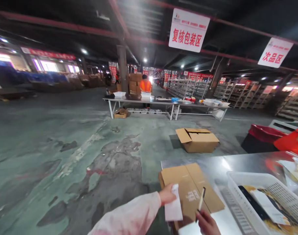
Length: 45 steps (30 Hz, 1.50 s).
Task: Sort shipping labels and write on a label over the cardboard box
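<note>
My left hand (166,195), in a pale pink sleeve, pinches a white slip of paper (173,206) over a flattened cardboard box (188,182) that lies on the corner of a steel table (237,163). My right hand (207,223) shows at the bottom edge, closed on a thin pen-like stick (201,198) that points up over the cardboard. Both hands sit close together at the near end of the box.
A white plastic basket (268,182) with packets stands on the table to the right. An open carton (197,139) sits on the floor ahead. Beyond are long tables (163,103), a person in orange (145,85), and another orange sleeve (292,142) at right.
</note>
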### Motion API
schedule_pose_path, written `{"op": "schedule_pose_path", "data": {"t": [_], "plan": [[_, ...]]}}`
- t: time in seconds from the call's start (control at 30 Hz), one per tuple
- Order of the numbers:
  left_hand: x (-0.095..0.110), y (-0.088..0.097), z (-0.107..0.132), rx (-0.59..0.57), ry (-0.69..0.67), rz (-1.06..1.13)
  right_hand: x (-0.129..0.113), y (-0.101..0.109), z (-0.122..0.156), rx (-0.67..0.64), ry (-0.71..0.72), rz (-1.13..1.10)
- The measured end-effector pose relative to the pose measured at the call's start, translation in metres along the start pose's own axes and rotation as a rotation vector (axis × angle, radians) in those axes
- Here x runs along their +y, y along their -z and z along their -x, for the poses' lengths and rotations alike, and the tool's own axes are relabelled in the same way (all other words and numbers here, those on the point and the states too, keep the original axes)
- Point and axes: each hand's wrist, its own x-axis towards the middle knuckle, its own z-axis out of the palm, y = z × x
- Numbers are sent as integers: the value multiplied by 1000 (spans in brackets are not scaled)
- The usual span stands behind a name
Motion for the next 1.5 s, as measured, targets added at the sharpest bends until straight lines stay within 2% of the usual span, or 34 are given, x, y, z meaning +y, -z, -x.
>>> {"op": "schedule_pose_path", "data": {"t": [0.1, 0.2, 0.3, 0.47, 0.53, 0.67, 0.77, 0.87, 1.03, 1.17, 1.3, 1.4, 1.5], "plan": [[7, -5, -36, 83, -34, -138, -22, 22, -6, 75, 64, -91], [6, -11, -59, 165, -132, -300, -44, 24, -24, 100, 89, -126], [-9, -7, -66, 163, -306, -454, -53, 12, -52, 159, 40, -112], [-50, 4, -67, -64, -535, -584, -45, -17, -98, 200, 126, 37], [-62, 6, -68, -33, -588, -633, -42, -27, -114, 171, 156, 65], [-74, 7, -71, 151, -693, -772, -44, -38, -149, 19, 136, 192], [-76, 7, -73, 207, -688, -759, -56, -41, -175, -61, 175, 282], [-73, 9, -75, 261, -645, -718, -66, -46, -195, -118, 159, 254], [-65, 12, -73, 257, -658, -808, -59, -57, -203, -153, 155, 290], [-62, 14, -72, 259, -665, -844, -41, -65, -205, -86, 369, 454], [-62, 14, -71, 273, -648, -826, -31, -67, -209, -83, 607, 514], [-62, 15, -71, 261, -637, -817, -28, -67, -209, -47, 706, 517], [-60, 16, -70, 253, -635, -818, -27, -67, -208, -31, 727, 504]]}}
